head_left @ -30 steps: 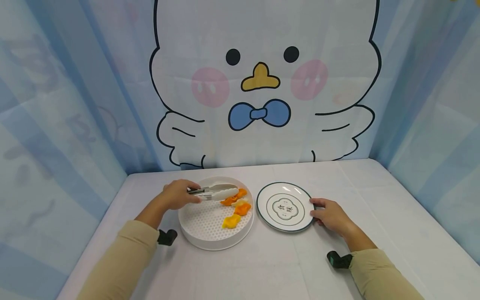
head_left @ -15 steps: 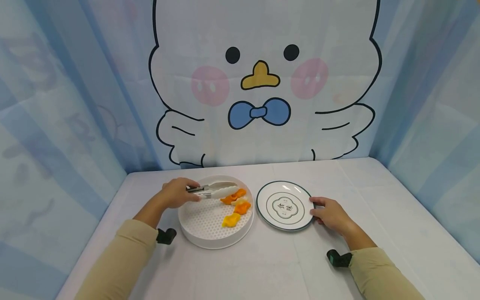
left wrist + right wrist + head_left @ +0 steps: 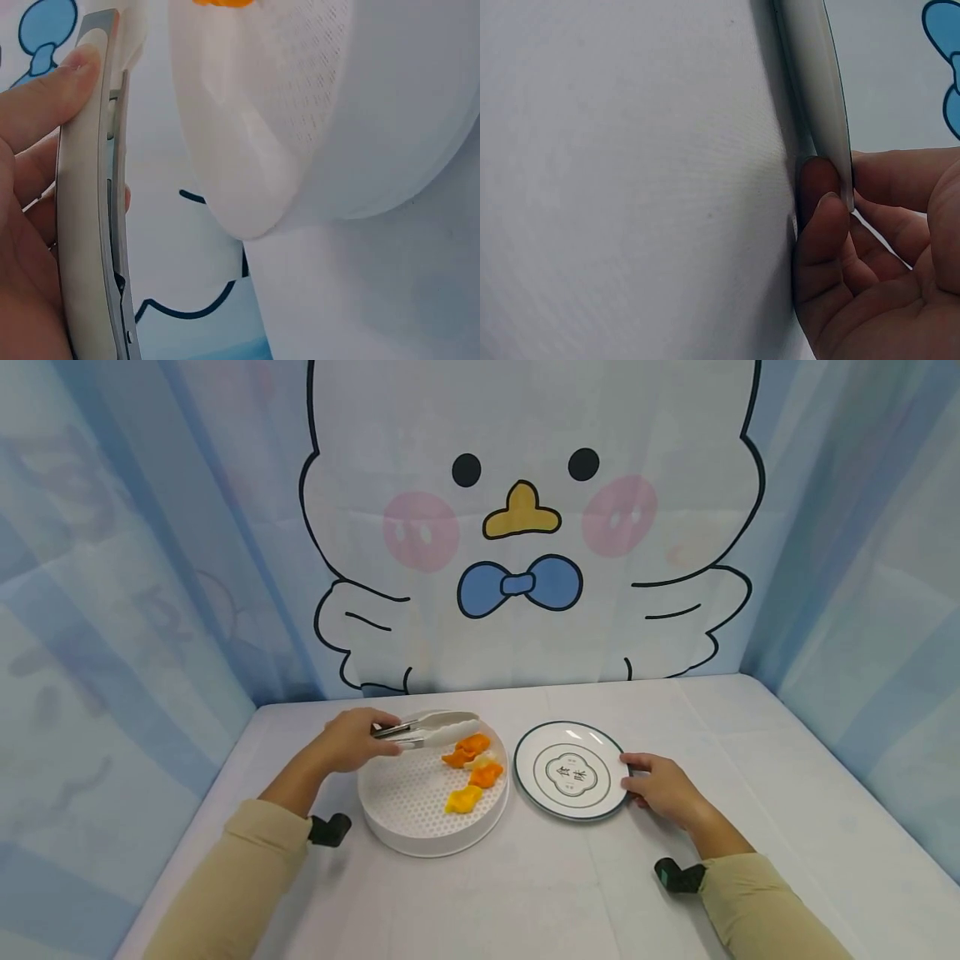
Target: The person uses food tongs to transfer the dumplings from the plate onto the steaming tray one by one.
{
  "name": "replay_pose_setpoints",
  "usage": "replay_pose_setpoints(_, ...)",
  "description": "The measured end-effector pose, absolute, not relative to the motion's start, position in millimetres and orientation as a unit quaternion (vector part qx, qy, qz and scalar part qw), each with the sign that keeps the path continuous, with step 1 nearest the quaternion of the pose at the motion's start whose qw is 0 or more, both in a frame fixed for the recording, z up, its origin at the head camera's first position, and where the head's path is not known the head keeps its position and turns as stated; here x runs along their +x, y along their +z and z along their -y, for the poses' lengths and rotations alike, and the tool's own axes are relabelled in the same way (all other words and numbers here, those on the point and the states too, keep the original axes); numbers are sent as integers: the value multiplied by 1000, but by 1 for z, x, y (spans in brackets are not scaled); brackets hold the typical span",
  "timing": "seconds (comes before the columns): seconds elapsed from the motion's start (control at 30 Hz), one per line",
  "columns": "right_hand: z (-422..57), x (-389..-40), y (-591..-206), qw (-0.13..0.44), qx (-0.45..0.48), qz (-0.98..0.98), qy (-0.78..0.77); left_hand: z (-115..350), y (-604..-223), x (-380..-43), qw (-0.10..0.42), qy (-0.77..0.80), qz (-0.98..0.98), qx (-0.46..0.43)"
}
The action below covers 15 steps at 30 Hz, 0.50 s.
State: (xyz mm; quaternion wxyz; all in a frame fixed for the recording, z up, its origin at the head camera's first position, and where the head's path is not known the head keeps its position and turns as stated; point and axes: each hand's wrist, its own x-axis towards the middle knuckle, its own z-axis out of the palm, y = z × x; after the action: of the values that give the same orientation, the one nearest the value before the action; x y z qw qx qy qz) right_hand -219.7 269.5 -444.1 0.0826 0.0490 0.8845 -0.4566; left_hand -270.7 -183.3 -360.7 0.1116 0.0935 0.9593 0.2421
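My left hand (image 3: 352,740) grips a pair of tongs (image 3: 442,733) with metal handles and white tips. The tongs hover over the far part of a round white perforated tray (image 3: 401,793), apart from the food pieces. Along the tray's right side lie several small dumpling-shaped pieces: an orange one (image 3: 468,748), another orange one (image 3: 486,774), a pale one between them and a yellow one (image 3: 463,799). In the left wrist view, my thumb lies along the tongs' handle (image 3: 82,195). My right hand (image 3: 660,787) pinches the right rim of a white plate (image 3: 536,777) with a dark green edge.
A white cloth covers the table (image 3: 525,893). Behind it hangs a curtain (image 3: 525,643) with a cartoon bird, and blue curtains stand at both sides. Dark wrist devices (image 3: 330,831) sit below both hands. Tray and plate stand close together.
My left hand and the tongs have risen slightly, away from the orange pieces. My right hand and the plate have stayed in place.
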Motion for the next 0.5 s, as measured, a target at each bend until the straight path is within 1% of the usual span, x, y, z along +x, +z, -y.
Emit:
replay_pose_setpoints(0.17, -269, -220, -444, 84, 55, -885, -455, 178, -357, -265, 102, 264, -952, 117)
replay_pose_setpoints(0.5, -269, -220, -444, 85, 53, -884, -457, 168, -348, -250, 74, 285, -946, 136)
